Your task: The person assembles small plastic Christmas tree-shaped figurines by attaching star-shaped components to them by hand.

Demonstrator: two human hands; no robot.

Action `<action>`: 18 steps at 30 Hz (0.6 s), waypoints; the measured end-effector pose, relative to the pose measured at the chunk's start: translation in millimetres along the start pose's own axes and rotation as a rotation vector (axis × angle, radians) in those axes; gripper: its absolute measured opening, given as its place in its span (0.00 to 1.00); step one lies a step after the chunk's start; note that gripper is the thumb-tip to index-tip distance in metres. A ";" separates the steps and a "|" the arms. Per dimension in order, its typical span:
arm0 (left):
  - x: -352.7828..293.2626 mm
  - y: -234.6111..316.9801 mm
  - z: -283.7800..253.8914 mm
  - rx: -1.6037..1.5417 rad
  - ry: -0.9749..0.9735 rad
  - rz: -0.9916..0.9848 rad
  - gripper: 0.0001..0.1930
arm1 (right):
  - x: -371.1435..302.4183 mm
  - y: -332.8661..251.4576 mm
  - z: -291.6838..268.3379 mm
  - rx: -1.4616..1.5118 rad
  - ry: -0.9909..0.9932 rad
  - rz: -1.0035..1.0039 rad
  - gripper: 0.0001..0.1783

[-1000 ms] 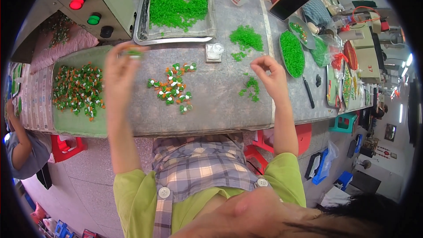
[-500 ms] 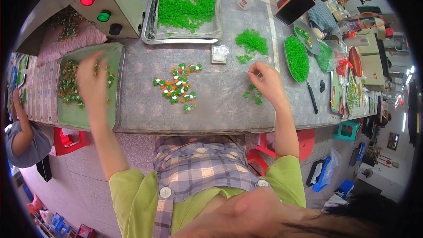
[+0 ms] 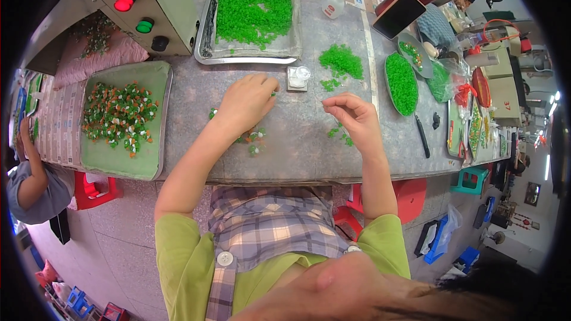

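Note:
My left hand (image 3: 247, 102) is over the small pile of green, white and orange pieces (image 3: 254, 137) on the grey table, hiding much of it. Its fingers are closed and bent downward; a bit of green and white shows at their tips, and I cannot see whether they grip it. To the right, my right hand (image 3: 355, 116) is raised with thumb and forefinger pinched together. What is between them, if anything, is too small to make out. A few loose green pieces (image 3: 340, 135) lie beneath it, and a larger green heap (image 3: 342, 61) lies beyond.
A green tray (image 3: 160, 142) of similar mixed pieces stands at left, beside a machine (image 3: 107, 0) with coloured buttons. Behind are a metal tray (image 3: 250, 59) of green pieces and a small clear container (image 3: 299, 77). At right are a green-filled dish (image 3: 401, 83), pen (image 3: 422, 135) and phone (image 3: 399, 13).
My left hand has moved right, from above the green tray to the small pile. My right hand has shifted slightly down and left, its fingertips now pointing more leftward.

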State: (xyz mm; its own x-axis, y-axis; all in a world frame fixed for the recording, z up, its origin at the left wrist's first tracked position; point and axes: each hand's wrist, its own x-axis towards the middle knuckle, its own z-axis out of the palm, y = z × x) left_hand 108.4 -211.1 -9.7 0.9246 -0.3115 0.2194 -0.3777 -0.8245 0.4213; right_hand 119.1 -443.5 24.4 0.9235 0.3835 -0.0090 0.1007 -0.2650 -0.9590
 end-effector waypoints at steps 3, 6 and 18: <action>-1.4 8.1 -11.9 -0.161 0.146 -0.031 0.08 | 1.8 -10.4 7.6 0.188 -0.031 0.031 0.06; -6.9 24.6 -17.8 -0.841 -0.021 -0.279 0.08 | 4.7 -11.8 15.7 0.422 -0.068 0.124 0.05; -14.1 32.9 8.6 -0.981 0.050 -0.177 0.07 | 9.5 -13.7 22.8 0.088 -0.176 0.148 0.07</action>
State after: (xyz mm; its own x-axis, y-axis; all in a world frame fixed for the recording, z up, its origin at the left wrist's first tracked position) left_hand 83.4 -237.9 -6.5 0.9770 -0.1829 0.1100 -0.1289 -0.0950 0.9871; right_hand 118.0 -416.1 31.0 0.8465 0.4962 -0.1928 -0.0705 -0.2546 -0.9645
